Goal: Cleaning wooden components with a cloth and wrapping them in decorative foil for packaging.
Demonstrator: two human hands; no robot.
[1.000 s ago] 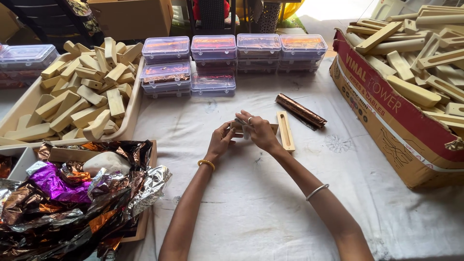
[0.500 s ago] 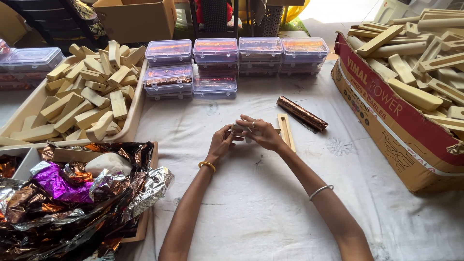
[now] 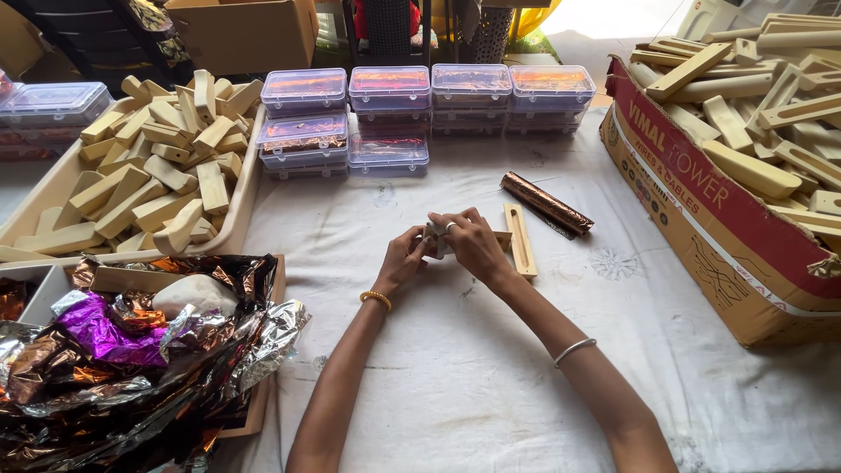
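My left hand (image 3: 405, 261) and my right hand (image 3: 471, 242) meet over the middle of the white cloth, both closed around a small pale wooden piece (image 3: 435, 236) with a bit of silvery foil on it. Most of the piece is hidden by my fingers. Just right of my right hand lies a slotted wooden stick (image 3: 520, 240) flat on the cloth. Beyond it rests a copper-brown foil-wrapped stick (image 3: 546, 203), lying at an angle.
A tray of bare wooden blocks (image 3: 158, 175) sits at the left. Crumpled foil sheets (image 3: 131, 350) fill a box at the near left. Clear plastic boxes (image 3: 390, 114) line the back. A cardboard carton of wooden pieces (image 3: 745, 158) stands at the right.
My hands stay in nearly the same spot, turning the small piece between the fingers. The sticks on the cloth have not moved.
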